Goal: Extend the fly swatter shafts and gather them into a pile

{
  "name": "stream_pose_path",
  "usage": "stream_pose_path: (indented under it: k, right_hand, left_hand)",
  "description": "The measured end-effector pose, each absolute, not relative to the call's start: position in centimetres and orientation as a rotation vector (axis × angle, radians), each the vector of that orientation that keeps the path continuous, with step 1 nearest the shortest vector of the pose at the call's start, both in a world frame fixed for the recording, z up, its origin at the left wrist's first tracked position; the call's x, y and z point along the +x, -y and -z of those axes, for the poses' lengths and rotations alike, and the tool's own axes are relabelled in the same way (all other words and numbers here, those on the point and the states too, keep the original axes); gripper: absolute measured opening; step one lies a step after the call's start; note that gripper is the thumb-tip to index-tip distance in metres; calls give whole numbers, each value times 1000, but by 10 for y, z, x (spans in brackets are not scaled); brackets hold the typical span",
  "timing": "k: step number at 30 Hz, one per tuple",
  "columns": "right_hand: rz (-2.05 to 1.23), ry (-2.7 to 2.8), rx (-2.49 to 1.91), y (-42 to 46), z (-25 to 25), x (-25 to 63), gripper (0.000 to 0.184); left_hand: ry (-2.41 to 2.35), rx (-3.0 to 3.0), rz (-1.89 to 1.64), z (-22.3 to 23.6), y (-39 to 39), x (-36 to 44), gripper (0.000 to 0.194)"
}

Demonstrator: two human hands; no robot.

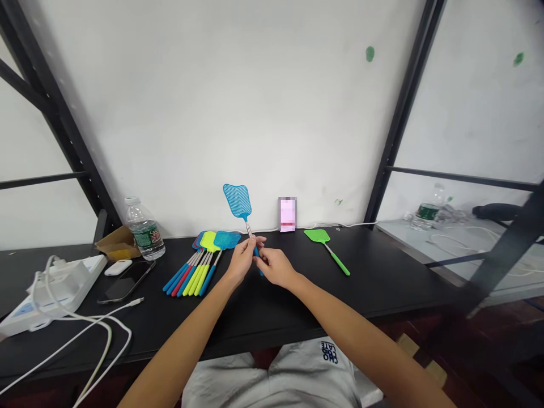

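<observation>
A blue fly swatter is held up in front of me, its mesh head tilted to the left. My left hand is closed round it where the metal shaft meets the blue handle. Lower down, my right hand grips the handle, which shows a little below the fingers. To the left lies a fanned row of several fly swatters with blue, red and yellow handles, their heads overlapping toward the wall. A single green fly swatter rests on the table to the right of my hands.
Left on the black table are a water bottle, a cardboard box, a white case, a dark phone, a power strip and loose white cables. An upright phone leans against the wall. Black metal posts flank the table.
</observation>
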State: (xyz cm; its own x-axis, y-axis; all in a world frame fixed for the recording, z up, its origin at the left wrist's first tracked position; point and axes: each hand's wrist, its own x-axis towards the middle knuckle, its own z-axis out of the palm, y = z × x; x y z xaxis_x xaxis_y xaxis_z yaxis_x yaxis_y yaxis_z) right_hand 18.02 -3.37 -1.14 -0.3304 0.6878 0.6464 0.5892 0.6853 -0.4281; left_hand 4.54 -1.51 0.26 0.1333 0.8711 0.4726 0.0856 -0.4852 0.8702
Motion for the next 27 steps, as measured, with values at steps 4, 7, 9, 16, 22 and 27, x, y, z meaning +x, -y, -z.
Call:
stream_pose_path:
  k: [4,7,9,16,22,27]
  right_hand:
    - [76,1983,-1027,49,3,210,27]
    - [284,1860,-1187,57,0,261,29]
    - [403,1802,-1330,60,1,305,31]
    - [284,1866,-2092,67,20,435,36]
    - [122,1934,-2271,63,26,456,35]
    - [111,1972,-2258,59,25,453,35]
  left_hand:
    - [-1101,2099,-1405,-12,19,34,47]
    - [-1553,2436,-1267,-13,16,13,42]
    - [-1940,2488,-1004,-10,11,-7,36]
    - [-2440,2323,-375,5,1,-54,33]
    - [-2480,2210,-297,2,4,-50,34]
    - [-2462,2315,-247,6,9,-47,30]
